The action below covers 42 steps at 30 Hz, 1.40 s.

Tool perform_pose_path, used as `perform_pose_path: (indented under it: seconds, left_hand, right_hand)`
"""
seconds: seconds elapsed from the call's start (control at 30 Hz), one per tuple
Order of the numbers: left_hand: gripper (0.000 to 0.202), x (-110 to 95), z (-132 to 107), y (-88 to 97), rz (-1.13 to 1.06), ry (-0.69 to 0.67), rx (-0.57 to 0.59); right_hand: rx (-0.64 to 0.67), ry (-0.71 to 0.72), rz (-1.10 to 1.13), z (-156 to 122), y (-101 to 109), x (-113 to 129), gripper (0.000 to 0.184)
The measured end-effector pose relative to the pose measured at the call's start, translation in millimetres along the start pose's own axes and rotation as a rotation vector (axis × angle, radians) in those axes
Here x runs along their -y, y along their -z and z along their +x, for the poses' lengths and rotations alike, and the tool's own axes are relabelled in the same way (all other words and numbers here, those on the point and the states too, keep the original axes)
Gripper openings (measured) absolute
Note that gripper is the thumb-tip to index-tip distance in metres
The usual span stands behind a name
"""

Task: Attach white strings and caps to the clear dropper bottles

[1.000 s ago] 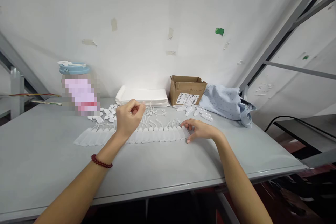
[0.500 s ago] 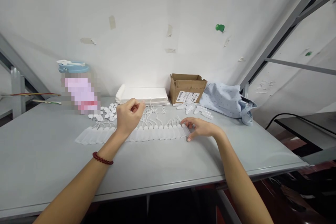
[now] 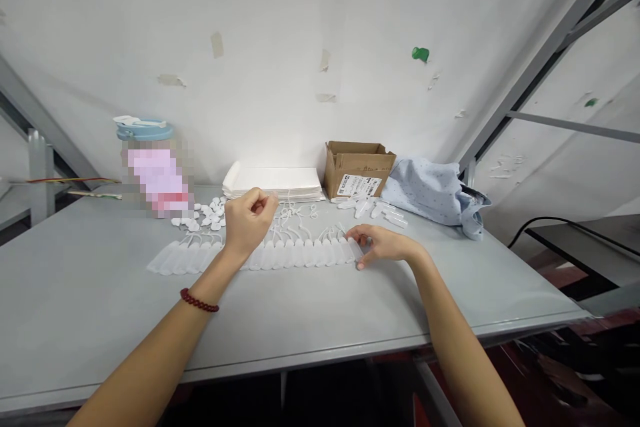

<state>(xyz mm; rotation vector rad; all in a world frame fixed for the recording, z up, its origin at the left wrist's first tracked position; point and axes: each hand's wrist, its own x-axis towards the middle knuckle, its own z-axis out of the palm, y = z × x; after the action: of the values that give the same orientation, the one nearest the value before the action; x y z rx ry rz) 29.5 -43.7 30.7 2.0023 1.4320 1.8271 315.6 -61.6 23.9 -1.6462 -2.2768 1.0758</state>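
Observation:
A long row of translucent white plastic sleeves (image 3: 300, 255) with thin cord loops (image 3: 293, 213) at their far ends lies across the table. Above the row's middle, my left hand (image 3: 250, 221) is closed, thumb against curled fingers; whatever it pinches is hidden. Bent around the row's right end is my right hand (image 3: 383, 243), its thumb and fingers apart at the last sleeve, which it seems to touch. More loose clear sleeves (image 3: 370, 207) lie beyond this hand. Small white pieces (image 3: 207, 215) are heaped left of my left hand.
Against the wall stand a stack of white sheets (image 3: 275, 181) and an open cardboard box (image 3: 359, 170). Light blue cloth (image 3: 425, 190) lies to its right. A blue-lidded container (image 3: 145, 130), blurred below, is at the left. The grey table's front edge (image 3: 310, 355) runs below my forearms.
The whole view has shifted very slightly to the right. Both hands keep the same pose, and the row of sleeves looks unchanged.

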Motion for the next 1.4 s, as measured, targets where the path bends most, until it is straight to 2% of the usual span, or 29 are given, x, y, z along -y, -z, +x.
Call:
perform_pose_path:
  seconds: [0.5,0.63,0.73,0.83,0.9,0.97,1.03,1.13,1.2,1.3,1.4]
  left_hand:
    - [0.036,1.6,-1.1,-1.6,0.001,-0.005,0.022]
    - [0.036,3.5,-1.7,-5.2,0.000,0.017,0.064]
    - [0.032,6.3,5.1,-15.4,0.058,0.049,0.217]
    - [0.017,9.9,17.6,-35.0,0.167,-0.027,0.532]
    - [0.022,12.6,24.7,-51.9,0.236,-0.144,0.762]
    - [0.024,15.4,28.1,-69.0,0.251,-0.175,0.855]
    - [0.020,17.8,28.1,-83.7,0.264,-0.190,0.909]
    - [0.016,19.5,25.8,-96.5,0.262,-0.211,0.939]
    - [0.019,18.8,25.3,-96.5,0.244,-0.216,0.932]
    - [0.021,16.2,25.3,-83.6,0.207,-0.199,0.876]
    - [0.020,15.0,21.4,-60.8,0.176,-0.153,0.788]
  right_hand:
    - [0.010,-0.029,0.020,-0.9,2.5,-5.7,0.075]
    - [-0.053,-0.006,0.030,-3.2,6.7,-11.7,0.072]
    - [-0.247,0.004,0.053,-2.4,10.7,-16.0,0.055]
    - [-0.585,-0.026,0.045,2.2,15.2,-25.2,0.043]
    - [-0.791,-0.066,0.004,5.4,18.6,-35.0,0.039]
    - [-0.928,-0.113,-0.045,7.5,22.0,-45.8,0.035]
    - [-0.991,-0.148,-0.083,8.7,24.8,-55.1,0.031]
    - [-1.017,-0.162,-0.127,10.6,26.0,-63.6,0.029]
    - [-0.998,-0.140,-0.168,12.5,24.9,-66.1,0.031]
    - [-0.942,-0.096,-0.259,15.5,22.0,-66.9,0.035]
    - [-0.886,-0.070,-0.351,19.1,18.3,-62.0,0.039]
